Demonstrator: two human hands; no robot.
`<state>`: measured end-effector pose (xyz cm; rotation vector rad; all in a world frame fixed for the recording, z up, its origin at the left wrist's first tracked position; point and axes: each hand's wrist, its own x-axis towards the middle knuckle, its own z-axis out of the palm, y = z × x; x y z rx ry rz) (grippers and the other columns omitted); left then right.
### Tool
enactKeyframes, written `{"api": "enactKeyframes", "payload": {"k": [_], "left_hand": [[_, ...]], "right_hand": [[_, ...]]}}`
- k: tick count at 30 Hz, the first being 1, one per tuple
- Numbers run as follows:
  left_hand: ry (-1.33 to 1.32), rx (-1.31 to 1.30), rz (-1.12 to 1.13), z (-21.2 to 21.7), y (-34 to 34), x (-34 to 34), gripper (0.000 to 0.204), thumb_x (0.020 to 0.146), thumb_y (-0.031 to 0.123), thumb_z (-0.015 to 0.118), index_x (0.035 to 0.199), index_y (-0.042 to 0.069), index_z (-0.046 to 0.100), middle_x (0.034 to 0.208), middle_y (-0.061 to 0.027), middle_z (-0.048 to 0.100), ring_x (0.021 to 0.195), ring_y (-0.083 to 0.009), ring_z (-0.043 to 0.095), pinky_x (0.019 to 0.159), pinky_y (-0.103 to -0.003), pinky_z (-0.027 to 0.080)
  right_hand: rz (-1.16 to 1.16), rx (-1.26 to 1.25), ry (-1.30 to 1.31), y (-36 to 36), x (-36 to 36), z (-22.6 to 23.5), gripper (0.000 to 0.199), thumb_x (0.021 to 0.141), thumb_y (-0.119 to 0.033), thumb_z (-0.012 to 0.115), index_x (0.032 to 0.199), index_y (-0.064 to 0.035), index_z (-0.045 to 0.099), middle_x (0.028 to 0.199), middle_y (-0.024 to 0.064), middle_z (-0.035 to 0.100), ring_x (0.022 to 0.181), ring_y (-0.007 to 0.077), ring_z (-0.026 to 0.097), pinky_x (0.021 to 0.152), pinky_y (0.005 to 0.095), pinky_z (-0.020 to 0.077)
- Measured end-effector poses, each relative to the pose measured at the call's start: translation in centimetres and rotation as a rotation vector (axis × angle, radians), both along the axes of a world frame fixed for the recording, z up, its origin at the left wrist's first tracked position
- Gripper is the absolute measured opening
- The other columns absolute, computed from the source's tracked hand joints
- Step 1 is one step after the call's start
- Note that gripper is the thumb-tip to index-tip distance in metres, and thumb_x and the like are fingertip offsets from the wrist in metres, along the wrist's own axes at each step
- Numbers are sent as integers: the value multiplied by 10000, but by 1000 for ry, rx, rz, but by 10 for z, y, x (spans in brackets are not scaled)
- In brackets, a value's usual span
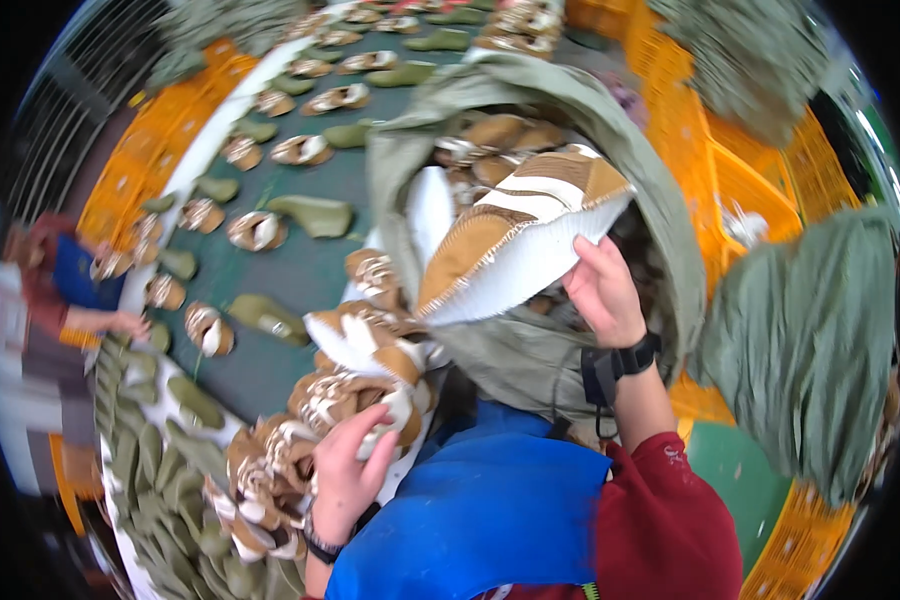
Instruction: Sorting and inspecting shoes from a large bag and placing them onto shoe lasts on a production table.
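Observation:
My right hand (607, 290) grips a brown and white shoe upper (505, 225) by its white lower edge. The upper is tilted with its white underside toward me, over the mouth of a large grey-green sack (660, 190). Inside the sack lie more uppers (500, 130), partly hidden by the held one. Down to the left, my left hand (350, 465) has its fingers apart beside a heap of brown and white shoe uppers (335, 395) along the belt's edge. Whether its fingertips touch the heap I cannot tell.
Rows of uppers and green shoe lasts (315, 215) lie on a dark green conveyor belt (245, 375). More lasts (165, 500) are piled at lower left. Another person (70, 275) reaches toward the belt's far side. Orange crates (755, 190) and a green sack (800, 340) stand on the right.

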<state>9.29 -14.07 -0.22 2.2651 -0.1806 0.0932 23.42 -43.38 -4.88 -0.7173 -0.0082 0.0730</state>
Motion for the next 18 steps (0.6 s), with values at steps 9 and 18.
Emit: {"api": "enactKeyframes", "payload": {"k": [9,18], "left_hand": [[53,-177,5,5,20,-32,305,784,59,596,1075,-14,541,943,-112,628,877,-208,609,781,-293,464],[-294,157,256,-7,30,-6,438,744,30,580,1166,-14,473,1166,-177,501,1089,-303,479,931,-353,362]], "right_hand": [[-346,-854,-444,85,-20,4,579,730,42,633,1203,-36,306,1078,85,497,1003,173,507,851,300,421],[123,-549,-802,161,-27,-66,394,683,-42,683,996,-58,445,1003,105,516,982,225,513,874,334,416]]}}
